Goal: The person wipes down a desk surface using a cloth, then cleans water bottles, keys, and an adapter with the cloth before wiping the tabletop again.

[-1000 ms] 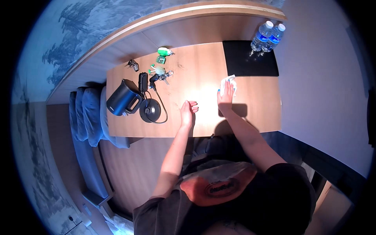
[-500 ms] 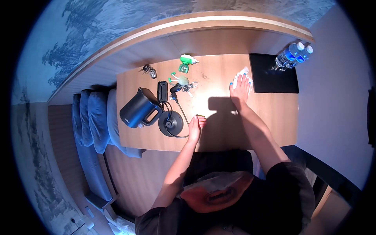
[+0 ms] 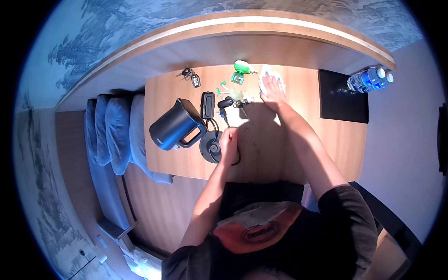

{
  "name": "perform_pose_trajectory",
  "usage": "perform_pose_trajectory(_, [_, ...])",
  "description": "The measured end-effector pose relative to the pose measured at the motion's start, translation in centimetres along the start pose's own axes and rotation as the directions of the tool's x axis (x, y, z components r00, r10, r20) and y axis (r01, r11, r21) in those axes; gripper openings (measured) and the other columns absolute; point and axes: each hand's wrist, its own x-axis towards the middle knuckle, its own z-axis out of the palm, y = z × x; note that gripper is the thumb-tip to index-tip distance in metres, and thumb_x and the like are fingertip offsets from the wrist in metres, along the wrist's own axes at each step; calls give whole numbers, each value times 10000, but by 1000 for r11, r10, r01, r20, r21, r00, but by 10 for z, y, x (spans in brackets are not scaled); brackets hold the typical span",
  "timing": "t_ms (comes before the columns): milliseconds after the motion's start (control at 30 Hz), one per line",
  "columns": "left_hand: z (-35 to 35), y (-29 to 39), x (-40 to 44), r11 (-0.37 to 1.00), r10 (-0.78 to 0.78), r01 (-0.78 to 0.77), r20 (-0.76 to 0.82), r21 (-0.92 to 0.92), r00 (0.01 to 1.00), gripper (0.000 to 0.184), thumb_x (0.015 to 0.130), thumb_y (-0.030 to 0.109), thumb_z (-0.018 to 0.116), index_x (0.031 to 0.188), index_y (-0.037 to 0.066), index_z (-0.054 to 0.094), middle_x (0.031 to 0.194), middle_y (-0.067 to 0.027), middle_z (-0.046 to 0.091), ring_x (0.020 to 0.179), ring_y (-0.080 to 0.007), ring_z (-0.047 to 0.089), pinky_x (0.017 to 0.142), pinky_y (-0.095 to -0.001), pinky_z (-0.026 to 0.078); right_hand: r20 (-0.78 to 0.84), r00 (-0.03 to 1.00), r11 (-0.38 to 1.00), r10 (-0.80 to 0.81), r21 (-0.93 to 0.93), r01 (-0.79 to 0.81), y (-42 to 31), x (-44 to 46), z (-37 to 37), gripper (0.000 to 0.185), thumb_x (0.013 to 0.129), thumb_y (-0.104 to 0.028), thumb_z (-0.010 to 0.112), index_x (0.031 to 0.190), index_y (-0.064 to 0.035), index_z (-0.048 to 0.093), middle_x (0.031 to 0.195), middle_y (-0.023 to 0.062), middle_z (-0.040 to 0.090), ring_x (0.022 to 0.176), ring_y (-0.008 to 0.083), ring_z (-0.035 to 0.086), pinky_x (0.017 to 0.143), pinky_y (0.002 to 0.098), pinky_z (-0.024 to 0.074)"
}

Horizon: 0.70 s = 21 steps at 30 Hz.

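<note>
Atop wooden table [image 3: 326,154], nr its back edge, lays R hand [image 3: 274,96] palm-down on white tissue [image 3: 275,73], w/ fingers spread, not clenched round it. Holds L hand [image 3: 228,143] curled over R side of black kettle base [image 3: 208,149], beside power cord [image 3: 239,156]; can't tell whether gripping cord or nothing. To L of base, shows dark kettle [image 3: 171,126] w/ handle twd it; just behind base, slim black box [image 3: 207,105]. Btwn box and tissue, shows bunch of keys [image 3: 241,108] and, farther back, green-and-white plug-in device [image 3: 241,66]; at back L, black key fob [image 3: 196,80]. To R of tissue, well apart, shows flat black mat [image 3: 343,100] w/ 2 water bottles [image 3: 366,80] at its back R corner.
</note>
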Motion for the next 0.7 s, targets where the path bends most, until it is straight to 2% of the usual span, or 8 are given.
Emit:
perform_pose_trajectory(33, [2, 4, 12, 992, 127, -126, -49, 25, 991, 78, 843, 90, 559, 837, 24, 600, 726, -102, 555, 668, -186, 538, 624, -314, 432, 27, 999, 1000, -25, 8, 25, -3, -2, 0, 700, 817, -341, 460, 1408, -64, 208, 1488, 116, 128, 1379, 279, 89, 1122, 409, 57])
perform_pose_trajectory(67, [6, 6, 25, 989, 89, -85, -27, 123, 996, 77, 818, 94, 563, 840, 26, 592, 773, -119, 551, 727, -244, 550, 654, -342, 443, 54, 997, 999, -50, 15, 49, -7, -3, 1, 689, 818, -329, 459, 1405, -61, 218, 1486, 119, 135, 1377, 281, 98, 1122, 410, 60])
perform_pose_trajectory(133, [14, 9, 50, 900, 328, -303, -30, 312, 944, 106, 787, 83, 562, 881, 42, 586, 861, -133, 551, 805, -287, 548, 699, -374, 452, 76, 992, 994, -104, 41, 101, -17, -8, 2, 662, 821, -302, 455, 1396, -51, 242, 1479, 127, 160, 1371, 289, 124, 1120, 414, 70])
perform_pose_trajectory(233, [22, 14, 74, 789, 438, -452, 134, 417, 889, 215, 763, 90, 573, 978, 79, 574, 897, -125, 545, 875, -300, 554, 754, -405, 462, 47, 981, 975, -188, 128, 180, -37, -25, 14, 609, 828, -242, 447, 1379, -41, 285, 1459, 140, 221, 1357, 304, 179, 1115, 423, 99])
perform_pose_trajectory(400, [46, 16, 103, 654, 111, -313, 321, 689, 941, 232, 807, 172, 521, 1015, 70, 531, 977, -160, 589, 831, -326, 627, 667, -415, 514, -16, 996, 701, -82, 710, 69, -35, -34, 31, 484, 879, -183, 406, 1339, -37, 374, 1417, 148, 319, 1339, 278, 242, 1100, 361, 174])
perform_pose_trajectory(533, [52, 16, 113, 626, 108, -320, 326, 711, 939, 200, 796, 138, 476, 941, 9, 524, 885, -190, 627, 756, -334, 639, 638, -434, 513, -137, 975, 440, 177, 897, 47, -32, -50, 26, 467, 886, -177, 419, 1320, -8, 386, 1394, 174, 343, 1307, 290, 298, 1078, 326, 225])
perform_pose_trajectory(600, [44, 18, 111, 588, 113, -347, 351, 731, 930, 247, 768, 194, 538, 931, 9, 523, 862, -191, 629, 756, -323, 640, 644, -433, 512, -137, 972, 662, 192, 749, -25, -34, -73, 3, 520, 866, -241, 467, 1319, -2, 380, 1389, 190, 341, 1294, 304, 316, 1070, 338, 243])
perform_pose_trajectory(700, [29, 24, 103, 806, 167, -223, 151, 548, 974, 279, 719, 254, 627, 874, 36, 547, 765, -165, 630, 731, -305, 634, 632, -406, 492, -66, 992, 856, 105, 514, -57, -35, -98, -7, 642, 828, -327, 544, 1336, 10, 345, 1383, 213, 336, 1301, 337, 292, 1088, 379, 197])
